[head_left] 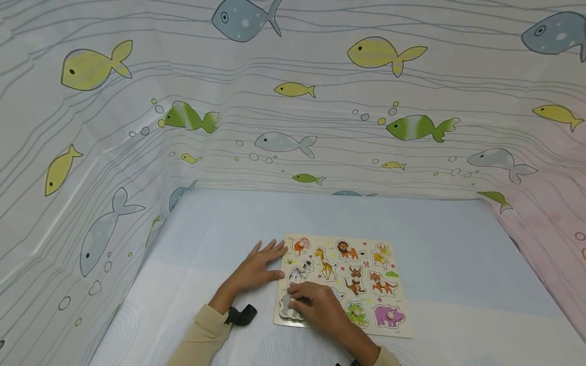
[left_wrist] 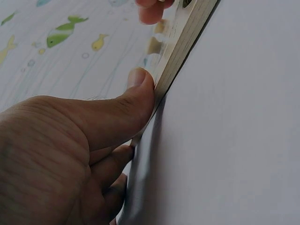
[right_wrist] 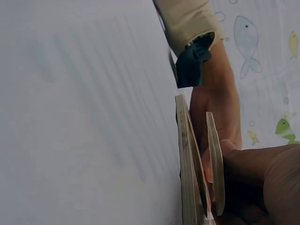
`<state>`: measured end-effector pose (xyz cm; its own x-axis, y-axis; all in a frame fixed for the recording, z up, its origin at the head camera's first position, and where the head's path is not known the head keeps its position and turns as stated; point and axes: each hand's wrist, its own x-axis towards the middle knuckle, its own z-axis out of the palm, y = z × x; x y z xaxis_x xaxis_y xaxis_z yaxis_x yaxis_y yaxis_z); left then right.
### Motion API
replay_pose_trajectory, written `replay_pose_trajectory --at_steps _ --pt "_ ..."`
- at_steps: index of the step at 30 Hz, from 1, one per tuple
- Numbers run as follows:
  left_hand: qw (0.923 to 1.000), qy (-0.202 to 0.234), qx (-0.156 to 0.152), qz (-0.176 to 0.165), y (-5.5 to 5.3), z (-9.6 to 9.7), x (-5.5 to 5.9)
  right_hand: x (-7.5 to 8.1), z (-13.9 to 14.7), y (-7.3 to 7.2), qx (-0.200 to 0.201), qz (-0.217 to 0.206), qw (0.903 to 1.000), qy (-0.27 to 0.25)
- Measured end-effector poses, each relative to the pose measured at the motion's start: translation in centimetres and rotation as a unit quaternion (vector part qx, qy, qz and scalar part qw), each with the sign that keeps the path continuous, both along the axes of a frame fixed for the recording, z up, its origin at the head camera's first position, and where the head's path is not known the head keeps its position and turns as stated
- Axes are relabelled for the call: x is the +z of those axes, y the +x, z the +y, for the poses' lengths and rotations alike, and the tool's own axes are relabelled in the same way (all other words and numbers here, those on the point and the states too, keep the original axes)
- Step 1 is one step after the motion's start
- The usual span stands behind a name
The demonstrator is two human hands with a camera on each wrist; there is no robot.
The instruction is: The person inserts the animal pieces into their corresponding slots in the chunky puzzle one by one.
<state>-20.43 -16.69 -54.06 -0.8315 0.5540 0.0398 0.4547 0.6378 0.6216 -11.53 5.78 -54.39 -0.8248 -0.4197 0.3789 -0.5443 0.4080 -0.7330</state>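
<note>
A wooden animal peg puzzle board point(head_left: 339, 330) lies on the table. At its lower left corner my right hand point(head_left: 322, 307) pinches a grey animal puzzle piece point(head_left: 286, 306), its picture partly covered by the fingers. From the right wrist view, the piece point(right_wrist: 216, 164) stands a little off the board point(right_wrist: 186, 168), with a gap between them. My left hand point(head_left: 257, 269) lies with fingers spread along the board's left edge. Its thumb point(left_wrist: 140, 98) touches that edge in the left wrist view.
Other animals sit in the board, among them a zebra point(head_left: 300, 271), a lion point(head_left: 349, 250), a frog point(head_left: 356, 314) and a purple hippo point(head_left: 389, 316). A fish-printed curtain point(head_left: 284, 112) surrounds the table point(head_left: 458, 264) at the back and sides.
</note>
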Motion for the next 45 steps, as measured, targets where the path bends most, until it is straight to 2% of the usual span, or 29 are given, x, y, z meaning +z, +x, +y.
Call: replay_pose_trajectory --at_steps 7,16,23,45 --pt "1.0000 -0.005 0.000 -0.001 -0.02 0.00 0.12 -0.08 -0.18 0.15 -0.010 -0.010 0.9997 0.022" --pt "1.0000 0.000 0.001 -0.007 0.04 -0.06 0.14 -0.31 -0.37 0.49 -0.012 0.012 0.9987 0.047" --pt "1.0000 0.002 -0.002 0.001 0.07 -0.06 0.01 -0.46 -0.49 0.65 -0.014 0.020 0.9984 0.050" --pt "0.9999 -0.005 0.006 -0.015 0.23 0.03 0.41 -0.73 -0.46 0.73 -0.014 0.024 0.9980 0.056"
